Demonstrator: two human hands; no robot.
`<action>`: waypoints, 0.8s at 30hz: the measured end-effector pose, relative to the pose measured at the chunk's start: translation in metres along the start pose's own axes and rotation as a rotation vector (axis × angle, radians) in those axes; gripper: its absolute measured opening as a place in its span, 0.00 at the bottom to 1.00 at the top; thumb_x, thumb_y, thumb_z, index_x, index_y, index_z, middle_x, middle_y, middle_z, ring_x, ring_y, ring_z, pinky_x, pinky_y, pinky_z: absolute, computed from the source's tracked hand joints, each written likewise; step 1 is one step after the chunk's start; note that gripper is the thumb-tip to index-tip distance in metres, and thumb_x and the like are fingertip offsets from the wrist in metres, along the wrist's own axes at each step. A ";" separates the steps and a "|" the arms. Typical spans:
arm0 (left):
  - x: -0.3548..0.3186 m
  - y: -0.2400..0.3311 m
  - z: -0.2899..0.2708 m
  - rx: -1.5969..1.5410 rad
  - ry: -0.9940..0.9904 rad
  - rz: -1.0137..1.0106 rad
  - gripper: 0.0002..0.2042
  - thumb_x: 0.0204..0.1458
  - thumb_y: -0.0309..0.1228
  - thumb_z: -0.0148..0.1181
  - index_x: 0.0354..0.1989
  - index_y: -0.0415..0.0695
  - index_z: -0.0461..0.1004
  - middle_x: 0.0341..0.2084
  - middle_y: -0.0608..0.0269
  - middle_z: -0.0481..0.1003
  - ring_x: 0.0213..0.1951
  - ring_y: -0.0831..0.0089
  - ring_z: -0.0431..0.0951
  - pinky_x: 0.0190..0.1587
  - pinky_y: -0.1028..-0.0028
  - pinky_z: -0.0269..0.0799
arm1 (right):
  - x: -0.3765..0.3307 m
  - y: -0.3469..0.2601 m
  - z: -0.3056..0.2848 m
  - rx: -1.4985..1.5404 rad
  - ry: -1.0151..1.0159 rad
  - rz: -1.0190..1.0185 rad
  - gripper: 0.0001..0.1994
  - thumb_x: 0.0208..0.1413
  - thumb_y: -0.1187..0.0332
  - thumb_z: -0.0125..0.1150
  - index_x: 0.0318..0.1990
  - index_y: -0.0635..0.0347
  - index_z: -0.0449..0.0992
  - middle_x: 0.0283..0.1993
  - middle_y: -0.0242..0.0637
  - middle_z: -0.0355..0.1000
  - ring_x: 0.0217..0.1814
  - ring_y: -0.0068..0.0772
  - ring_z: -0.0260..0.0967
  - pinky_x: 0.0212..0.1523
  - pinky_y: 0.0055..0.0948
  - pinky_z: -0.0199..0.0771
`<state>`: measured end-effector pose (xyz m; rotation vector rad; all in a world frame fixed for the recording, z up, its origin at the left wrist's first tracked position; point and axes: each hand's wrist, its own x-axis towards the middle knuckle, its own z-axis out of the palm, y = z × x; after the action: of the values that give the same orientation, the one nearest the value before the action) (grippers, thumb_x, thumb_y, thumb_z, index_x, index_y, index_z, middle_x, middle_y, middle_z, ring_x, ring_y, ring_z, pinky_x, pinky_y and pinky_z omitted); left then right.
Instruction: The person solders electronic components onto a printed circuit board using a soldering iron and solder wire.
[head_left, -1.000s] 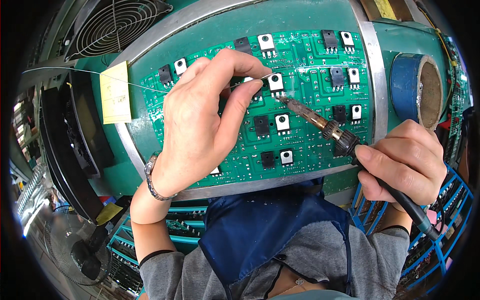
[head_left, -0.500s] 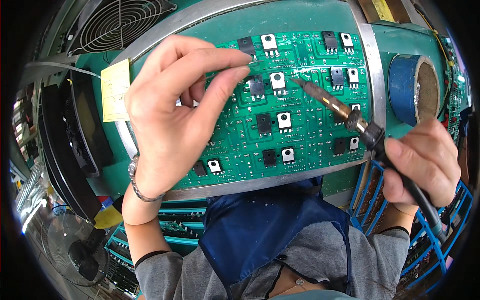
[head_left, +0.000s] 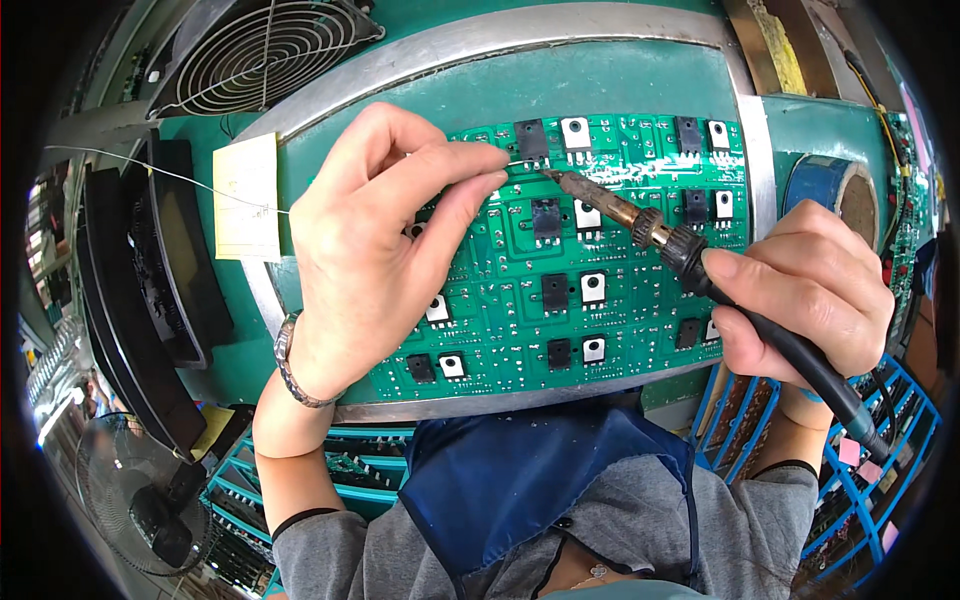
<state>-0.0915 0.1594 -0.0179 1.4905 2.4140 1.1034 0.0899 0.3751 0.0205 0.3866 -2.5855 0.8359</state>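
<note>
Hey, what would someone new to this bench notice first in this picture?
Probably the bright green circuit board in the middle, dotted with black and pale-faced components. Next, perhaps, the soldering iron in the right hand, angled toward the board's upper part, near the left hand, which pinches a thin wire. The round fan grille also stands out at upper left.

Yellow paper (head_left: 246, 215) lies near a round grille (head_left: 268, 62).
</note>
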 end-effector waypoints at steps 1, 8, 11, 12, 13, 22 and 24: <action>0.000 0.000 0.000 0.005 -0.009 -0.003 0.09 0.45 0.21 0.70 0.36 0.45 0.84 0.27 0.72 0.69 0.22 0.85 0.60 0.24 0.82 0.54 | 0.001 0.000 0.000 0.005 -0.007 0.000 0.13 0.44 0.68 0.73 0.34 0.69 0.81 0.24 0.38 0.73 0.21 0.31 0.67 0.21 0.25 0.64; 0.000 0.001 0.001 -0.005 -0.023 -0.007 0.09 0.45 0.20 0.70 0.36 0.45 0.84 0.27 0.72 0.69 0.22 0.84 0.60 0.23 0.81 0.55 | 0.003 -0.002 0.001 -0.009 -0.021 0.018 0.13 0.43 0.68 0.73 0.35 0.68 0.82 0.24 0.36 0.73 0.21 0.30 0.68 0.21 0.25 0.64; -0.001 0.000 0.004 -0.001 -0.023 0.003 0.10 0.44 0.20 0.70 0.36 0.45 0.84 0.27 0.71 0.69 0.22 0.84 0.60 0.23 0.81 0.55 | 0.002 -0.003 0.003 -0.012 -0.005 0.026 0.13 0.43 0.68 0.73 0.35 0.67 0.82 0.24 0.36 0.73 0.22 0.30 0.68 0.21 0.25 0.64; -0.002 -0.001 0.004 0.003 -0.027 0.001 0.10 0.44 0.20 0.71 0.36 0.45 0.84 0.27 0.71 0.69 0.22 0.84 0.60 0.23 0.81 0.55 | 0.002 -0.003 0.003 -0.009 -0.012 0.020 0.13 0.44 0.68 0.73 0.35 0.67 0.82 0.24 0.36 0.73 0.22 0.30 0.68 0.21 0.25 0.64; -0.002 -0.001 0.005 0.007 -0.030 -0.001 0.10 0.44 0.20 0.71 0.36 0.45 0.84 0.27 0.71 0.69 0.22 0.84 0.61 0.23 0.81 0.56 | 0.002 -0.002 0.003 -0.006 -0.019 0.014 0.13 0.44 0.67 0.73 0.35 0.67 0.82 0.24 0.36 0.73 0.22 0.30 0.68 0.21 0.25 0.65; 0.008 -0.002 0.003 -0.005 -0.015 0.041 0.07 0.47 0.20 0.66 0.35 0.42 0.79 0.32 0.64 0.76 0.25 0.70 0.73 0.29 0.73 0.71 | 0.001 -0.002 0.002 0.004 -0.024 0.021 0.14 0.44 0.67 0.74 0.35 0.67 0.82 0.24 0.36 0.73 0.22 0.30 0.69 0.21 0.25 0.65; 0.011 -0.005 0.005 -0.064 -0.026 0.012 0.07 0.49 0.20 0.64 0.36 0.42 0.77 0.35 0.65 0.78 0.27 0.69 0.73 0.30 0.73 0.71 | 0.000 -0.001 0.002 0.002 -0.020 0.014 0.14 0.44 0.67 0.74 0.35 0.67 0.82 0.24 0.36 0.73 0.22 0.30 0.69 0.21 0.25 0.65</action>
<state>-0.0988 0.1702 -0.0219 1.4924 2.3331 1.1444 0.0902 0.3731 0.0197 0.3793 -2.6084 0.8444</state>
